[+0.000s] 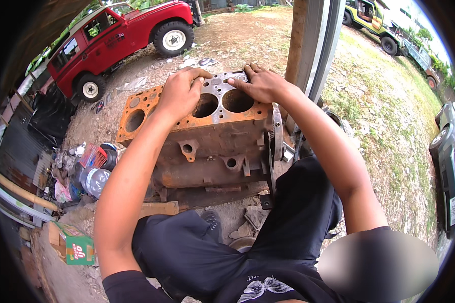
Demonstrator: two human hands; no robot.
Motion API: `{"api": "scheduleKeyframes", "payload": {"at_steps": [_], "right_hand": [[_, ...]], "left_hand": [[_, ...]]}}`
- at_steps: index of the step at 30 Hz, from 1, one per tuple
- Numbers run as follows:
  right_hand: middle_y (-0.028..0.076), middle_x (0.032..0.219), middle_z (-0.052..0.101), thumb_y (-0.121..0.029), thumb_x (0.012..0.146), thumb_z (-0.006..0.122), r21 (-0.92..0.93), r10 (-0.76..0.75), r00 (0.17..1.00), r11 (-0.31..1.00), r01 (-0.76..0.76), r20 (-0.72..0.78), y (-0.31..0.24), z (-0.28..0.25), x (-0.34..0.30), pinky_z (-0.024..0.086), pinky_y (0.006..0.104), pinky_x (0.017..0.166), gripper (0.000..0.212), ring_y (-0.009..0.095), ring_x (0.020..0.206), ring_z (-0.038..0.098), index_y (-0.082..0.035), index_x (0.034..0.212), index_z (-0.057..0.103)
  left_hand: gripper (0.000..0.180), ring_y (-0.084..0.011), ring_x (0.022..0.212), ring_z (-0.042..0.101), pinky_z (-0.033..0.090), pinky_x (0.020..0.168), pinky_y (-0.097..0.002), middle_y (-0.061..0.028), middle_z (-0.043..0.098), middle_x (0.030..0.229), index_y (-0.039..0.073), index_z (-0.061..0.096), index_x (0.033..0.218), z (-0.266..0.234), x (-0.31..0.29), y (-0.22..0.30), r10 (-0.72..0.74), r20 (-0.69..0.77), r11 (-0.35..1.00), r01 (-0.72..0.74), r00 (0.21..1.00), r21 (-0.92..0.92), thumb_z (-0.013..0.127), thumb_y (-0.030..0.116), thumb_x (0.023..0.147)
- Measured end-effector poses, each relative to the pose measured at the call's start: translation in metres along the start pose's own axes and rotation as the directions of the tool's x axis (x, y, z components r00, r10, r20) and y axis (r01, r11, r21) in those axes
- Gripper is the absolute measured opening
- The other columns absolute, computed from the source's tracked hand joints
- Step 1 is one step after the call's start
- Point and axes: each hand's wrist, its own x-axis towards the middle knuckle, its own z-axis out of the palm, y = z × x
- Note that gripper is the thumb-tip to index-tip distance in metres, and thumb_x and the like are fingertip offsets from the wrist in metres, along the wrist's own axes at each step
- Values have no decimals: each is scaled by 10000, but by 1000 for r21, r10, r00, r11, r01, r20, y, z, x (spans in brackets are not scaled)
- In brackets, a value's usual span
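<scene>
An engine block (212, 154) stands before me with its flat top face up. The top is rusty orange on the left and bare grey metal toward the right, with large round cylinder bores and many small holes. My left hand (182, 93) is closed low over the middle of that face, fingers bent; whatever it may hold is hidden beneath it. Toward the block's far right corner, my right hand (265, 85) lies on the grey part, thumb apart from the fingers, with nothing visible in it. A round pulley-like part (277, 132) sits at the block's right end.
A wooden and metal post (313, 50) rises just beyond my right hand. Left of the block are a clear plastic jug (96, 181), a red basket (92, 155) and a green box (76, 245). A red off-road vehicle (106, 38) is parked beyond, a yellow one (366, 17) far right.
</scene>
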Motion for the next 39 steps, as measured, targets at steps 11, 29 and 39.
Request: {"api": "scheduleKeyframes", "payload": {"at_steps": [11,29,39], "right_hand": [[308,1779,344,-913,1029,328,63,57,998,997,-54,-33,-11,-8,-7,318,491,1351,1184,420,1651,373,37,1735,319],[259,1826,256,-938,1011,337,22,-16,996,1000,14,90,-11,-11,-7,247,470,1395,1196,399,1704,235,-12,1765,268],[238,1830,267,-834,1078,362,7,-20,998,1000,20,-57,-8,-1,-20,216,485,1403,1054,404,1708,221,-38,1765,292]], "left_hand": [[497,-433,1362,646,494,1170,-494,-257,664,1490,47,784,1346,40,42,-53,-249,136,956,221,959,195,581,447,1132],[374,-396,1373,678,542,1151,-505,-177,717,1484,76,801,1355,19,62,-40,-463,406,879,349,788,326,629,296,1106],[432,-393,1385,639,510,1164,-522,-185,655,1494,113,680,1535,21,32,-46,-294,294,931,203,910,302,568,276,1151]]}}
